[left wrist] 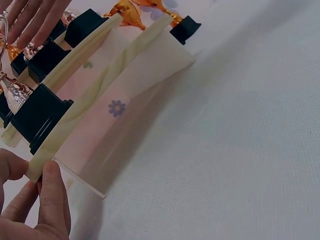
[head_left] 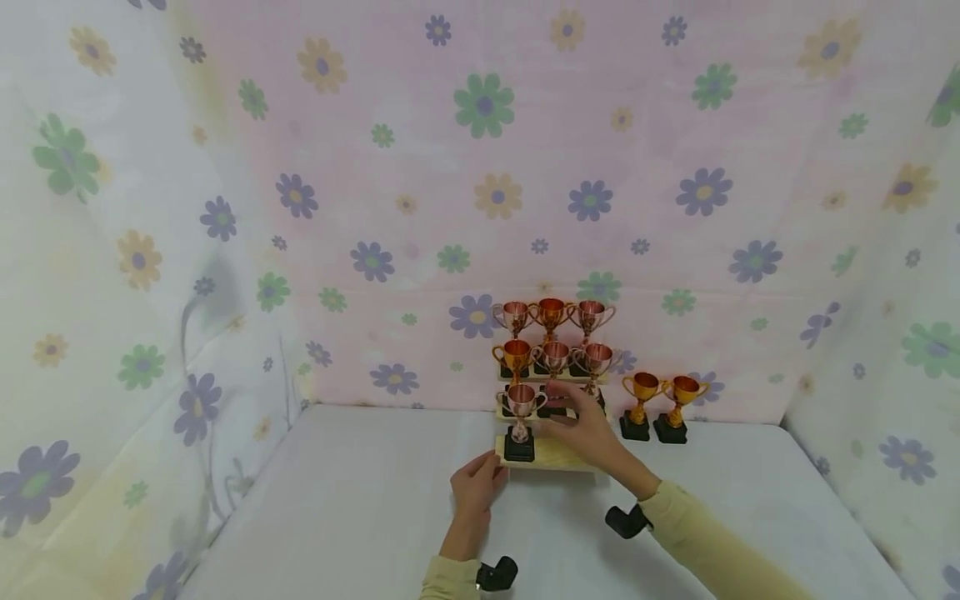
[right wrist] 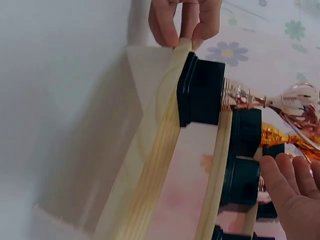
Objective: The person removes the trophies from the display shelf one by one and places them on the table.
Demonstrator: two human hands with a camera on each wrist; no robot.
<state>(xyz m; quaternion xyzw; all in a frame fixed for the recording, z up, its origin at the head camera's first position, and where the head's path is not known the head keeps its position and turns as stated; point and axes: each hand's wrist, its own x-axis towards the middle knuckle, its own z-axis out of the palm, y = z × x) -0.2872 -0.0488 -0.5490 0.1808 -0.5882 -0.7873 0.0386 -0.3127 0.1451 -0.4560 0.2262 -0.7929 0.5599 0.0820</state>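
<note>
A three-step display rack with pale wooden boards (head_left: pixel 558 454) and clear supports stands on the table. My left hand (head_left: pixel 474 492) pinches the left end of its lowest board, thumb on one side and fingers on the other. On that board, at the left, a rose-gold trophy cup (head_left: pixel 521 402) stands upright on its black base. Just right of this cup is my right hand (head_left: pixel 588 429), its fingers extended and holding nothing. In the right wrist view its fingertips (right wrist: pixel 268 165) overlap the middle-row cups. The middle and top boards carry three cups each, gold and rose-gold mixed.
Two gold trophy cups (head_left: pixel 642 392) stand side by side on the white table (head_left: pixel 360 500), right of the rack. Flower-printed cloth (head_left: pixel 487 200) rises behind and on both sides. Dark wrist cameras (head_left: pixel 497 574) are worn on both wrists.
</note>
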